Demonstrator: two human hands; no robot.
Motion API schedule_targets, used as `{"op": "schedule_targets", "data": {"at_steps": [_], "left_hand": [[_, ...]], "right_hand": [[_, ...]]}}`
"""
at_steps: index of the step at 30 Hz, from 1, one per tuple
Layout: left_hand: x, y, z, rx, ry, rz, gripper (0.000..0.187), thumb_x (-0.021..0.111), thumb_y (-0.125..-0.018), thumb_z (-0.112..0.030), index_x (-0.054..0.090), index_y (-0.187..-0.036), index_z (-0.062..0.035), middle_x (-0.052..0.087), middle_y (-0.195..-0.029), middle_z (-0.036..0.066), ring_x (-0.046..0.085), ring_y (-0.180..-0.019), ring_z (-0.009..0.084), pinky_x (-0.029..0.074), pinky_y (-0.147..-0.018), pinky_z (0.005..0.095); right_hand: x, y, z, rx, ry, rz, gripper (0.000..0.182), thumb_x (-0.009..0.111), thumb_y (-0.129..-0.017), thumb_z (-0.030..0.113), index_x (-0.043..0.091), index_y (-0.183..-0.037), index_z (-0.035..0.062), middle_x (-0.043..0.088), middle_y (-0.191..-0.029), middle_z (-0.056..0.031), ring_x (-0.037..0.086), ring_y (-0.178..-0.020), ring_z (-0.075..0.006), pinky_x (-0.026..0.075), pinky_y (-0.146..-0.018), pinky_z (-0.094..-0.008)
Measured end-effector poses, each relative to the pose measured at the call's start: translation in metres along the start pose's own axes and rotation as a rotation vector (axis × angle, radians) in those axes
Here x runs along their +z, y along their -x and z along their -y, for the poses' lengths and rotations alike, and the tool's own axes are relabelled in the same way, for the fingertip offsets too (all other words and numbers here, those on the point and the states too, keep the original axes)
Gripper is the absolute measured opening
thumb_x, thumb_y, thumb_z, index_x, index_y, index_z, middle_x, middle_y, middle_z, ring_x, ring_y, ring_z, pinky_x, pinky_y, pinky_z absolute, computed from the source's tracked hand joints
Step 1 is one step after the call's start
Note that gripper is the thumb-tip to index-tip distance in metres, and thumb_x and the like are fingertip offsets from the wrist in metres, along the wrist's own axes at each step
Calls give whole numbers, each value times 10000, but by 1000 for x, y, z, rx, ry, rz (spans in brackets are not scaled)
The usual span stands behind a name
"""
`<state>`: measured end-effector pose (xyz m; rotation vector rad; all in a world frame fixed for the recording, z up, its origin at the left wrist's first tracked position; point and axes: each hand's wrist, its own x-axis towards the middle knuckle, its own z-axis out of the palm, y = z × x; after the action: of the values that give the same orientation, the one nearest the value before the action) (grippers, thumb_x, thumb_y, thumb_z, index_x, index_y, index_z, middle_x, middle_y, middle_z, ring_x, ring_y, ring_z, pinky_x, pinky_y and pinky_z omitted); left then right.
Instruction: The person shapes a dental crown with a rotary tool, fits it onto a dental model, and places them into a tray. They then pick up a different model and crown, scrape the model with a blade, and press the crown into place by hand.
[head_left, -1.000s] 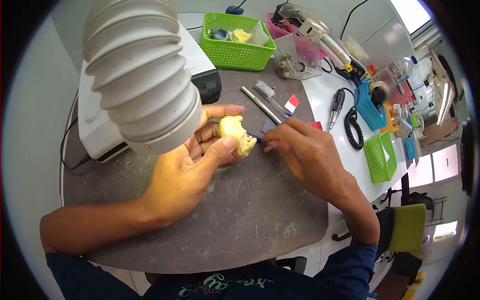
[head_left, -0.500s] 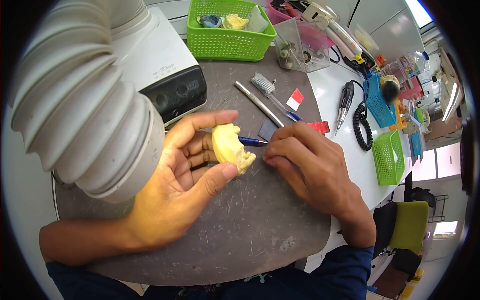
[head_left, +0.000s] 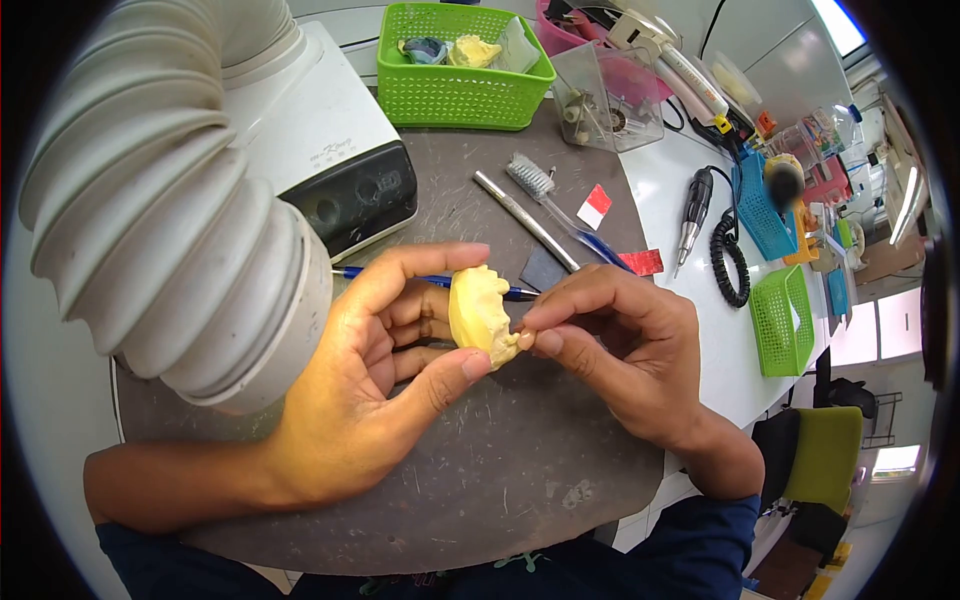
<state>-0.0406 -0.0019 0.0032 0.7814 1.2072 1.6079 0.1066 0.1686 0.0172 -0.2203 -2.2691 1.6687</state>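
Note:
A yellow dental model [head_left: 477, 312] is held between the thumb and fingers of my left hand [head_left: 385, 350], its toothed side facing right. My right hand [head_left: 625, 345] pinches a tiny pale, tooth-like piece [head_left: 525, 340] at the model's lower right end. A blue pen [head_left: 520, 294] lies on the grey mat [head_left: 480, 460], passing behind the model and my left fingers. Beyond my right hand are a metal-handled tool [head_left: 525, 218], a toothbrush [head_left: 532, 178] and a dark grey square [head_left: 541, 270].
A ribbed hose [head_left: 190, 240] and a white machine [head_left: 320, 110] stand at left. At the back are a green basket [head_left: 455, 98] and a clear box [head_left: 610, 100]. A handpiece [head_left: 692, 215], blue basket [head_left: 760, 215] and second green basket [head_left: 780, 320] are at right.
My right hand has turned and come left to the model's lower end, and the small piece now shows in its fingertips. The model has shifted slightly right and down with my left hand.

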Motion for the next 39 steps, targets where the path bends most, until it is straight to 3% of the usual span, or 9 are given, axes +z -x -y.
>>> {"op": "schedule_targets", "data": {"at_steps": [9,11,23,39], "left_hand": [[1,0,-3,-16,12,21,598,676,-912,-19,375,-1428,17,605,-1216,128,604,-1124,157,482,-1001,294],[1,1,-2,-14,18,38,601,676,-912,-16,374,-1432,15,606,-1217,127,602,-1124,156,480,-1002,296],[-1,3,2,27,61,43,650,661,-883,69,333,-1441,11,608,-1181,127,618,-1156,190,502,-1047,343],[-2,2,4,103,-11,58,648,692,-854,84,370,-1411,3,604,-1165,126,612,-1157,187,516,-1028,340]], "right_hand": [[1,1,0,-37,-25,20,144,674,-905,-12,672,-1048,-28,689,-1022,-92,684,-943,-134,556,-838,-260],[3,2,3,64,-73,-10,173,696,-898,0,652,-1062,-30,684,-1031,-91,681,-947,-130,553,-846,-260],[2,1,3,114,-172,13,181,715,-904,41,670,-1061,-36,690,-1031,-95,679,-932,-122,554,-839,-257],[2,2,0,46,-141,32,106,703,-909,28,693,-1003,-22,679,-999,-84,664,-896,-105,549,-775,-235]]}}
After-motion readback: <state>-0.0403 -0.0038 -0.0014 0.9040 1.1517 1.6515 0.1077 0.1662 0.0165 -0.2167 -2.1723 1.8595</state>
